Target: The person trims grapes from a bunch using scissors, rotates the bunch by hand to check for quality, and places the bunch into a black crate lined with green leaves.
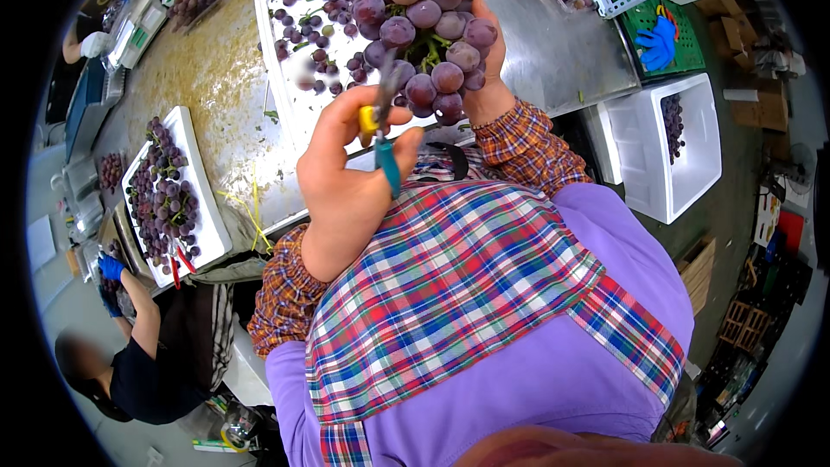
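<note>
Head view: at twelve o'clock the right hand [488, 86] grips a red grape bunch [428, 26] above the white tray [285, 95]. The left hand [346, 173], fingers clenched round trimming scissors [383, 125], is apparently snipping berries; the blades must reach a stem precisely.

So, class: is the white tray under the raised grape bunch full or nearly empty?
Nearly empty. The white tray holds only scattered loose grapes across mostly bare white bottom; the bunch is held above it.

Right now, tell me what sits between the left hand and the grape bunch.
In the head view, only the scissors: the left hand holds them, blades reaching up into the grape bunch held by the right hand.
</note>
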A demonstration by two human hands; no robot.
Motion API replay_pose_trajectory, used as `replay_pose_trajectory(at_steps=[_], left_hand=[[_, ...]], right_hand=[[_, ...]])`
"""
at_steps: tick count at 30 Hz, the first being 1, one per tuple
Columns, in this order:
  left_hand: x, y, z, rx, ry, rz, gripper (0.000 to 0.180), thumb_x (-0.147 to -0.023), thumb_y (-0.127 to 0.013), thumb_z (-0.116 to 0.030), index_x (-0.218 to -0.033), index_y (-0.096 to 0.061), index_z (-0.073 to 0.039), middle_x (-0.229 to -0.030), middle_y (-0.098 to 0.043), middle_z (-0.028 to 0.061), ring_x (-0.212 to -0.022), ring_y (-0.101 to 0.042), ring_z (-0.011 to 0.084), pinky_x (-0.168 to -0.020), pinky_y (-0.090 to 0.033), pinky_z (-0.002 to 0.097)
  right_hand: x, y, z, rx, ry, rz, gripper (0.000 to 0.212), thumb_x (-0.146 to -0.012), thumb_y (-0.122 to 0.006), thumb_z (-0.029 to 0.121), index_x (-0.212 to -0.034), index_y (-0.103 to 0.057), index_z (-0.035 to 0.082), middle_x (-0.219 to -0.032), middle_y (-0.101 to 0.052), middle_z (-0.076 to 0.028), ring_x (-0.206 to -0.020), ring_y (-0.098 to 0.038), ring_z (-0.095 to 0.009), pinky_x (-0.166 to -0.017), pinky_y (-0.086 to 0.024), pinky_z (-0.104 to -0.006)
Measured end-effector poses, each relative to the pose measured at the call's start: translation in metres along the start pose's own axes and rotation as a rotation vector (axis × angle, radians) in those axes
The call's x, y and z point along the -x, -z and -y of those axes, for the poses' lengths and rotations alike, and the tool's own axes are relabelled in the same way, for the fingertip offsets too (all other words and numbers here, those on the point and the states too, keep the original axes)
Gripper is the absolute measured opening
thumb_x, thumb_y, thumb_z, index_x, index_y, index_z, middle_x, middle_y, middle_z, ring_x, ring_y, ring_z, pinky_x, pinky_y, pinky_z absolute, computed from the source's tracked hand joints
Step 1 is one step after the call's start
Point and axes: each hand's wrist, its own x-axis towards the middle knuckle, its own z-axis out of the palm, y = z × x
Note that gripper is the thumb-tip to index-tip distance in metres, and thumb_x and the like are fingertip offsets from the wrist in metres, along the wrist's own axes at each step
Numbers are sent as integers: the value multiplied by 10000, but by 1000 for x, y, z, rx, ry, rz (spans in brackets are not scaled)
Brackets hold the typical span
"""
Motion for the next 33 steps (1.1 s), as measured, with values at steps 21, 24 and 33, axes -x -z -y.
replay_pose_trajectory(at_steps=[21, 24, 33], left_hand=[[-4, -21, 16, -59, -42, -150, 390, -727, -722, 11, -1081, -558, -6, -795, -661, 72, -747, -625, 135, -689, -512, 262], [-5, -20, 13, 49, 52, -130, 379, -753, -689, 24, -1096, -530, 1, -810, -665, 77, -760, -619, 106, -697, -508, 246], [-13, -10, 16, 228, 268, -103, 323, -811, -717, -40, -1072, -528, -31, -754, -589, -9, -681, -529, 48, -615, -421, 189]], right_hand=[[2, -23, -6, 314, 153, -209, 545, -924, -426, 525, -1270, -496, 110, -1190, -582, -74, -1082, -572, -245, -953, -463, -407], [1, -23, -5, 341, 168, -196, 553, -922, -428, 530, -1273, -493, 108, -1191, -581, -72, -1077, -574, -241, -946, -465, -402], [1, -7, 1, 365, 154, -184, 586, -919, -428, 535, -1295, -474, 88, -1205, -574, -81, -1079, -574, -235, -942, -465, -390]])
